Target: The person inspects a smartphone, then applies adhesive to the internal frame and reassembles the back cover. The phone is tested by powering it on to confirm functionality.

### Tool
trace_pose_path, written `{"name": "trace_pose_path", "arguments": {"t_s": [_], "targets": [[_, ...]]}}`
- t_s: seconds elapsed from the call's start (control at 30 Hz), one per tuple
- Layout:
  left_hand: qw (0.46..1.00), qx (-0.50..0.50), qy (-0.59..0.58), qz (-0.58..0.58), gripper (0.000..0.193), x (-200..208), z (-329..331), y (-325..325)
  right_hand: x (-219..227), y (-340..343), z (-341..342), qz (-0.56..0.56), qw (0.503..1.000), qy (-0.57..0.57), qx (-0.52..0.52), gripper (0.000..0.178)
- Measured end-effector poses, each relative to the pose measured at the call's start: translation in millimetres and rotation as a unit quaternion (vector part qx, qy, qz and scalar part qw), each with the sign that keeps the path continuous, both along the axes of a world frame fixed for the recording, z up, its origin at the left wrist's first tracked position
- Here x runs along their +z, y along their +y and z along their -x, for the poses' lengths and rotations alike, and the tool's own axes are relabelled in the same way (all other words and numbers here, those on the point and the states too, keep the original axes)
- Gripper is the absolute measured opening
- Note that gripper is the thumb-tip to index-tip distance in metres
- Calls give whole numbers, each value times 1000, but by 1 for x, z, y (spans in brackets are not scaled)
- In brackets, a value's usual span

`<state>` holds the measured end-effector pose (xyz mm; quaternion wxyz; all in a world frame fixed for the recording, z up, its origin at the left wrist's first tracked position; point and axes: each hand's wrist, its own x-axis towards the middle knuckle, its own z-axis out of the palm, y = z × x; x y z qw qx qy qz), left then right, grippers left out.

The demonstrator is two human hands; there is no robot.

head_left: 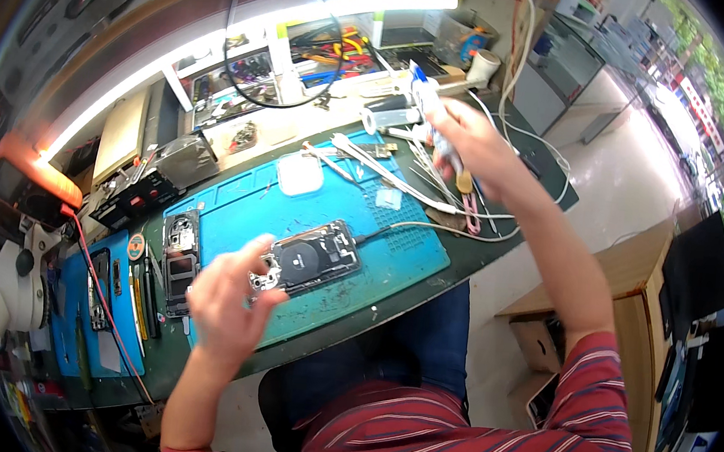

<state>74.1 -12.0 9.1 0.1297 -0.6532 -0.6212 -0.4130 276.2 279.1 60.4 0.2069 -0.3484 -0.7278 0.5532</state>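
An opened smartphone point(316, 259) lies on the blue mat point(348, 287), its black inner parts facing up and a cable plugged into its right end. My left hand point(233, 301) is at the phone's left end, thumb and forefinger on either side of a shiny metallic part point(264, 279); the grip looks light. Raised over the back right of the bench, my right hand point(472, 145) is closed around a white tube with a blue end point(425, 94). The tube is slightly blurred, and my fingers cover its lower part. Left of the phone lies a separate phone frame point(180, 262).
A clear shallow box point(299, 174), tweezers point(333, 163) and a white cable point(400, 182) lie behind the phone. Loose tools point(467, 205) crowd the mat's right. An orange multimeter point(30, 175) stands far left, near screwdrivers point(139, 293). A black cable loop point(341, 43) hangs above.
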Motion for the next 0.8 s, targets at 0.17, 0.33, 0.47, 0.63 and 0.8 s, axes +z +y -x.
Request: {"name": "trace_pose_path", "arguments": {"t_s": [0.17,0.33,0.47,0.63,0.8], "targets": [[994,94,-1,-56,33,-2,47,-5,-26,139,104,-628,778,9,-16,26],[975,198,39,-92,38,10,76,-26,0,174,194,-765,621,-165,-36,15],[921,344,-33,-180,39,21,102,-36,4,199,215,-791,567,-219,-70,15],[887,436,-89,-123,36,28,106,-50,13,203,237,-791,537,-278,-93,16],[887,416,-145,137,39,14,92,-40,7,204,236,-783,540,-291,-101,17]]}}
